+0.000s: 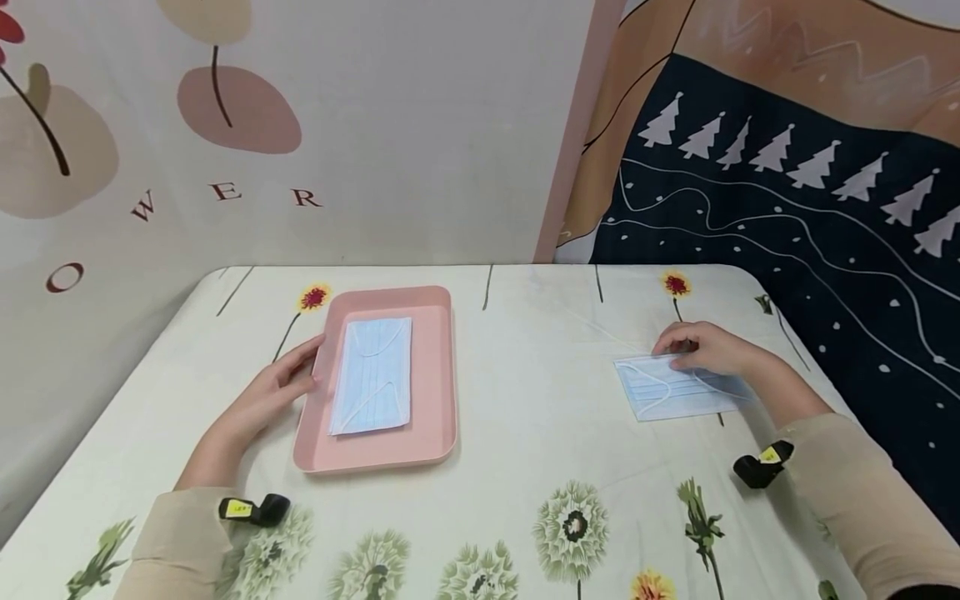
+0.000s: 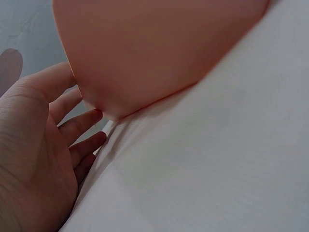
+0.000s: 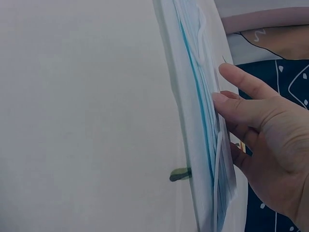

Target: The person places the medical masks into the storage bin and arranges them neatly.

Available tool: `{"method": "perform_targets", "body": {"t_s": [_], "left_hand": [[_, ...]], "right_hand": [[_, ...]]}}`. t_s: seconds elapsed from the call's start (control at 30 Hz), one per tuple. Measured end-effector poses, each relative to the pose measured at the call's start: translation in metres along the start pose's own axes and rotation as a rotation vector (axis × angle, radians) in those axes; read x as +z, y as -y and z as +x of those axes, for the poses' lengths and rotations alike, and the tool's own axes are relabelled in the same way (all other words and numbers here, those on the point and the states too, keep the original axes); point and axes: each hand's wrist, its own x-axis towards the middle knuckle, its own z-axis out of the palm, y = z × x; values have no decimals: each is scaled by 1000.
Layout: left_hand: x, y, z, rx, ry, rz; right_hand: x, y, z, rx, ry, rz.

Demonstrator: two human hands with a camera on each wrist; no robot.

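In the head view a light blue face mask (image 1: 373, 375) with white ear loops lies lengthwise in a pink tray (image 1: 433, 392). My left hand (image 1: 262, 400) rests at the tray's left side, its fingertips touching the rim; the left wrist view shows its fingers loosely bent against the tray wall (image 2: 145, 53). At the right, another blue face mask (image 1: 652, 392) lies on the table, ear loops upward. My right hand (image 1: 712, 348) pinches its far edge, thumb on top and fingers beyond it. The right wrist view shows this mask (image 3: 200, 116) edge-on, the fingers partly hidden behind it.
A white tablecloth (image 1: 525, 400) printed with flowers covers the table. Behind it hangs a pale cloth (image 1: 420, 133) with letters, and a dark cloth (image 1: 750, 192) with white trees hangs at the right. Black wrist cameras (image 1: 255, 510) sit on both sleeves.
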Motion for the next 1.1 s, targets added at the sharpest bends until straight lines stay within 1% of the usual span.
{"method": "perform_targets", "body": {"t_s": [0.1, 0.2, 0.37, 0.43, 0.5, 0.63, 0.87, 1.1], "left_hand": [[-1, -1, 0, 2, 0, -2], [-1, -1, -1, 8, 1, -3], [-1, -2, -2, 17, 3, -3], [-1, -1, -1, 12, 4, -2], [-1, -1, -1, 7, 5, 2], [-1, 1, -1, 7, 6, 8], [0, 1, -1, 14, 4, -3], [-1, 3, -1, -7, 5, 0]], "right_hand": [[0, -3, 2, -38, 9, 16], [-1, -5, 5, -33, 21, 15], [-1, -4, 8, 80, 52, 19], [-1, -2, 9, 114, 65, 31], [-2, -1, 9, 131, 78, 40], [-3, 3, 9, 152, 94, 46], [-6, 9, 8, 164, 103, 9], [-6, 11, 3, 161, 84, -22]]}}
